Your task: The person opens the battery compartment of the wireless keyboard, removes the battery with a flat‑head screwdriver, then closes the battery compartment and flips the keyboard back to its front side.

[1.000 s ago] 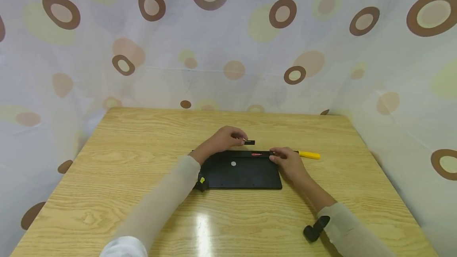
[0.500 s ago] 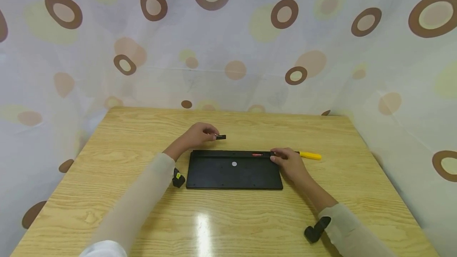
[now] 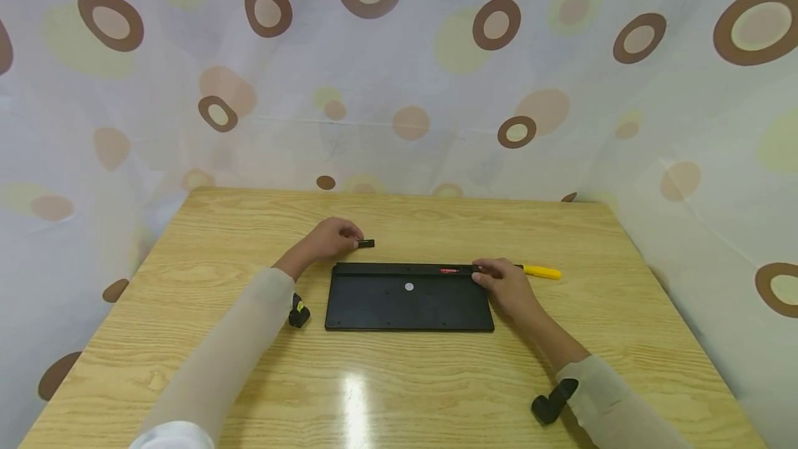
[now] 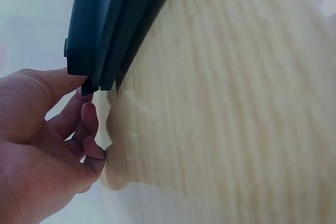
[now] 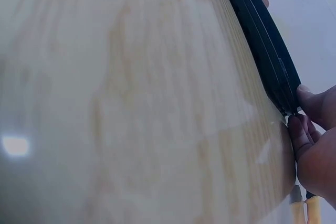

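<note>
A black keyboard (image 3: 430, 307) lies face down on the table, a small round white sticker on its underside. Near its far edge, a red battery (image 3: 449, 270) shows in the compartment. Between thumb and fingers, my left hand (image 3: 330, 238) pinches a small black cover (image 3: 366, 244), low over the table behind the keyboard's left end. The left wrist view shows that hand (image 4: 47, 140) beside the keyboard's end, the cover mostly hidden. My right hand (image 3: 505, 286) grips the keyboard's right far corner; in the right wrist view its thumb presses on top, fingers at the edge.
A yellow-handled tool (image 3: 541, 271) lies just right of the keyboard, its front end hidden behind my right hand. The wooden table (image 3: 399, 393) reaches back to a patterned curtain (image 3: 399, 75) that hangs around its far side and both flanks.
My left hand has moved left with the black cover, away from above the keyboard, and then slightly down toward the table. The right hand and keyboard stay in place.
</note>
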Action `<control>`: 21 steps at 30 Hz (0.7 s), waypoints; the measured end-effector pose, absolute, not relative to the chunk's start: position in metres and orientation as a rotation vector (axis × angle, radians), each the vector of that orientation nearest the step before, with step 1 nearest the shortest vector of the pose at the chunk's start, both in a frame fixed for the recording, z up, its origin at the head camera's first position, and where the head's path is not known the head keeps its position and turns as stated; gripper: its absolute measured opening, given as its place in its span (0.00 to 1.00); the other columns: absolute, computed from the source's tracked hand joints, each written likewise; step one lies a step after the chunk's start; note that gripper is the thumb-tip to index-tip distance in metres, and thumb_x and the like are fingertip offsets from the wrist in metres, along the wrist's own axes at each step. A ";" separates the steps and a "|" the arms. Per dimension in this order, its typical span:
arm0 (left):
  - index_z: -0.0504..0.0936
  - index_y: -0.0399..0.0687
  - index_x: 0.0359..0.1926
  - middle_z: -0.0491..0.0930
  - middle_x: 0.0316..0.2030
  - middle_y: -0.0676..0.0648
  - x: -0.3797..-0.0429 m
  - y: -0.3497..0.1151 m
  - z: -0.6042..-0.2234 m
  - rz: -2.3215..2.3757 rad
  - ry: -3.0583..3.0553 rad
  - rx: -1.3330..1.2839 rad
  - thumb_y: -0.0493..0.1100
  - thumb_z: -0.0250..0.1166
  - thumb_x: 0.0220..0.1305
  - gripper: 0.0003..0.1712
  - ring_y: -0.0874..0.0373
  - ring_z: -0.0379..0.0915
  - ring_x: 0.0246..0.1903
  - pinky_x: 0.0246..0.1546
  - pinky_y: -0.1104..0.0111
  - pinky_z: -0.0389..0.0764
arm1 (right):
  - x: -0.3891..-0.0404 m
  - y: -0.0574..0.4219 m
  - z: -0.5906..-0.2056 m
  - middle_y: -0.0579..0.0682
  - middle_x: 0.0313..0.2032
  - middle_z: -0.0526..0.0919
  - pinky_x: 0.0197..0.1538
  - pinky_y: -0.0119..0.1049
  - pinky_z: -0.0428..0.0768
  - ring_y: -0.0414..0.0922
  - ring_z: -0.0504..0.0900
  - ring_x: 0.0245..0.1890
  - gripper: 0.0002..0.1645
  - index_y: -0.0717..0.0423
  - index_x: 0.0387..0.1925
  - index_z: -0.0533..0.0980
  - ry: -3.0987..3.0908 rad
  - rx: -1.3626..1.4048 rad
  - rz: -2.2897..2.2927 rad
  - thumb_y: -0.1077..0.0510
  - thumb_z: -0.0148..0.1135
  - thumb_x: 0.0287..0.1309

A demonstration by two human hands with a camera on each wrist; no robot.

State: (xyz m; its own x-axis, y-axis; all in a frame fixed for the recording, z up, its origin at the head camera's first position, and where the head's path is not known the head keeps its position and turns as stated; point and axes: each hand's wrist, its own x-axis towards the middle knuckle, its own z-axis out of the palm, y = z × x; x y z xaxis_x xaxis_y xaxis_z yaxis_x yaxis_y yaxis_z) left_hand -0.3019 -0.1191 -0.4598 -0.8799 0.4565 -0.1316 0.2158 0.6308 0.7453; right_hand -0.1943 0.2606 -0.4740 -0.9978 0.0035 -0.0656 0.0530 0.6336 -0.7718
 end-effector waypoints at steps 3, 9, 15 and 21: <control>0.84 0.42 0.54 0.83 0.51 0.42 -0.302 -0.118 -0.460 1.076 2.556 0.521 0.40 0.61 0.73 0.13 0.48 0.77 0.50 0.55 0.54 0.77 | -0.194 0.261 -0.474 0.59 0.51 0.80 0.55 0.47 0.74 0.53 0.77 0.51 0.22 0.58 0.60 0.79 2.782 0.045 -1.326 0.55 0.65 0.68; 0.83 0.41 0.54 0.82 0.50 0.41 -0.299 -0.116 -0.459 1.038 2.571 0.514 0.40 0.61 0.73 0.13 0.48 0.77 0.49 0.53 0.54 0.77 | -0.193 0.261 -0.473 0.60 0.52 0.80 0.56 0.47 0.74 0.53 0.77 0.52 0.22 0.59 0.60 0.79 2.780 0.041 -1.332 0.55 0.65 0.68; 0.82 0.42 0.56 0.81 0.53 0.41 -0.299 -0.115 -0.458 1.039 2.574 0.503 0.41 0.60 0.74 0.15 0.46 0.76 0.54 0.57 0.52 0.76 | -0.193 0.260 -0.473 0.60 0.52 0.80 0.57 0.48 0.75 0.54 0.78 0.52 0.22 0.59 0.60 0.79 2.783 0.050 -1.329 0.55 0.65 0.68; 0.82 0.44 0.57 0.80 0.53 0.41 -0.297 -0.110 -0.453 1.093 2.560 0.529 0.43 0.60 0.75 0.15 0.46 0.76 0.51 0.51 0.54 0.78 | -0.193 0.261 -0.472 0.60 0.53 0.80 0.58 0.49 0.75 0.54 0.78 0.53 0.22 0.59 0.60 0.79 2.787 0.037 -1.337 0.56 0.65 0.68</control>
State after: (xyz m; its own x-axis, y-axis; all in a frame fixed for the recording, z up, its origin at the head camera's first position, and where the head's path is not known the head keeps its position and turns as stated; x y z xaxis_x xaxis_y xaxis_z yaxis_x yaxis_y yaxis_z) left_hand -0.2968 -0.1097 -0.4529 -0.8849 0.4464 -0.1328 0.2128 0.6412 0.7373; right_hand -0.1934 0.2608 -0.4717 -0.9984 -0.0004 -0.0558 0.0433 0.6256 -0.7789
